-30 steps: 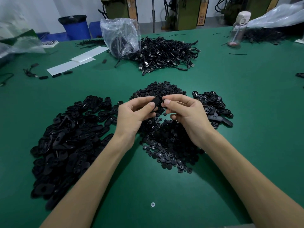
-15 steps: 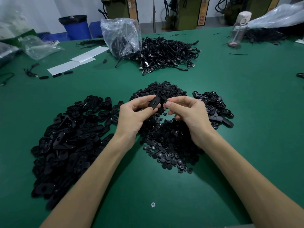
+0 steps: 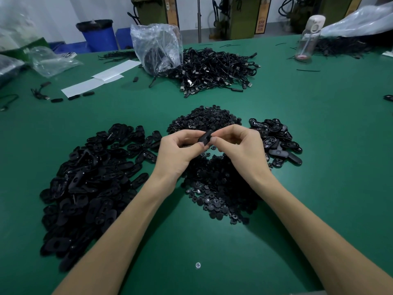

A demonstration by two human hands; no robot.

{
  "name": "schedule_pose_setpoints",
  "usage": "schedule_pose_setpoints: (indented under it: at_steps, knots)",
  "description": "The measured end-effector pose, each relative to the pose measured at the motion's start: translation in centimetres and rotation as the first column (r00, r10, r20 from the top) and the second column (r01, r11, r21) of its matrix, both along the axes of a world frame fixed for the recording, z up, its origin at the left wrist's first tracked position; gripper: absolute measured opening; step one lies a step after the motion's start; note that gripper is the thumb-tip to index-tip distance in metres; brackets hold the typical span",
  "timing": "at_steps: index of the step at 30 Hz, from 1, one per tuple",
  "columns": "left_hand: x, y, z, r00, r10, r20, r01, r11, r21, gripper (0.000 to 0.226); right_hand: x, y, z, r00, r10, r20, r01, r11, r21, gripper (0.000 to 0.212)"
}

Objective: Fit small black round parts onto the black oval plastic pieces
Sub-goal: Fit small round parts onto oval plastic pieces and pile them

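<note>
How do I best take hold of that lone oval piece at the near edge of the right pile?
Pinch the lone oval piece across its narrow width, coming from above: it lies flat, its outer end clear of the right pile.

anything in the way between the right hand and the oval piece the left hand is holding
Nothing visible stands between them. The left hand pinches the oval piece over the pile of round parts, and the right hand pinches its other end. Whether a round part sits under the right fingertips cannot be told.
</note>
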State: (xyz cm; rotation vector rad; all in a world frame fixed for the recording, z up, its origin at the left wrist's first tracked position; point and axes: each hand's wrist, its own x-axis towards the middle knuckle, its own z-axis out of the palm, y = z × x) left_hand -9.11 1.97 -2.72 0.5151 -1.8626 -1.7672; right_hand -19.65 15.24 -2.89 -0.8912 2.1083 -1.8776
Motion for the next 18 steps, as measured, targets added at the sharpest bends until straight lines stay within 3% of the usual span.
schedule_pose_setpoints:
  at_steps: [9, 16, 18]
  knots:
    - [-0.3, 0.54, -0.18, 1.0, 0.02, 0.012, -0.019, 0.998, -0.057, 0.024, 0.58, -0.12, -0.02, 0.972, -0.045, -0.231, 0.068, 0.994, 0.091, 0.009]
    - [-0.22, 0.74, -0.29, 0.999, -0.016, -0.038, 0.019, 0.998, 0.066, 0.02, 0.86, -0.43, -0.59, 0.884, -0.079, -0.46, 0.13, 0.988, 0.079, 0.002]
    - [-0.14, 0.53, -0.37, 0.998, -0.012, -0.062, 0.02, 0.992, 0.129, 0.02, 1.03, -0.63, -0.79, 0.866, -0.075, -0.495, 0.123, 0.99, 0.066, 0.009]
